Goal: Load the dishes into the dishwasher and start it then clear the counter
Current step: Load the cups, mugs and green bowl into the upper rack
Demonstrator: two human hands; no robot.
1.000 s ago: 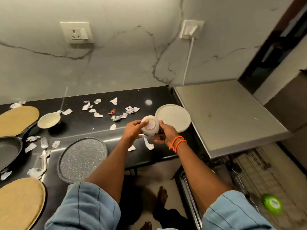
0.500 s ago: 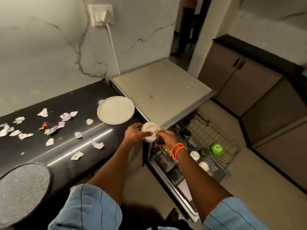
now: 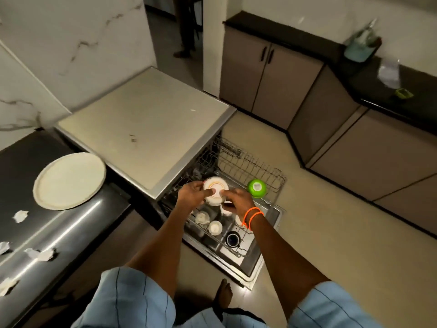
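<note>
Having left the counter, both hands hold the bowl (image 3: 215, 191) over the rack (image 3: 257, 166).

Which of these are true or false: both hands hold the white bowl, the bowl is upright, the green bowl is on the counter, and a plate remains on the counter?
1. Both hands hold the white bowl: true, left hand and right hand grip it.
2. The bowl is upright: false, its base faces up.
3. The green bowl is on the counter: false, it sits in the dishwasher rack.
4. A plate remains on the counter: true.
</note>
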